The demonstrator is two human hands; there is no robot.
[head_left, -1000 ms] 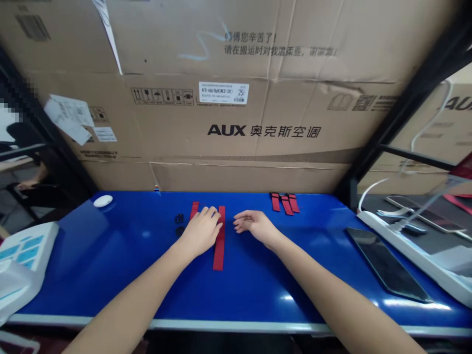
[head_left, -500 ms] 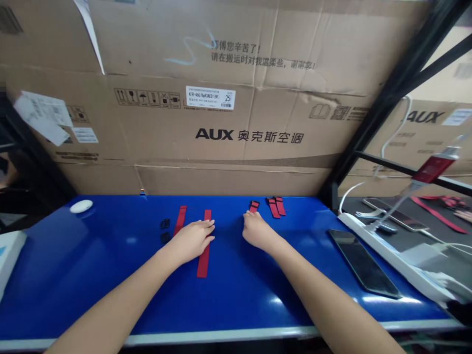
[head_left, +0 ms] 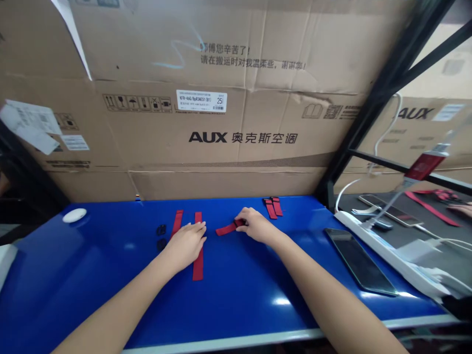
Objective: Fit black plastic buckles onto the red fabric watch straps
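Note:
My left hand [head_left: 186, 246] lies with its fingers stretched out over a long red webbing strap [head_left: 198, 269], which is flat on the table. Another red strap [head_left: 177, 221] sits just to its left, partly covered by that hand. Two small black buckles [head_left: 161, 229] rest left of the straps. Between thumb and fingers, my right hand [head_left: 257, 225] pinches a short red strap with a black buckle [head_left: 225, 229]; its free end points left, towards my left hand. Two similar red straps with black buckles [head_left: 273, 207] lie behind my right hand.
The blue table [head_left: 236, 295] backs onto a large cardboard sheet [head_left: 236, 167]. At the right are a dark phone [head_left: 361, 263] and a white power strip [head_left: 391, 255] with cables. A white round object [head_left: 74, 215] lies far left. Another person's hand [head_left: 460, 209] shows at the right edge.
My right hand has turned and now grips the short buckled strap, swung out to the left. My left hand stays on the long strap. The view has shifted slightly.

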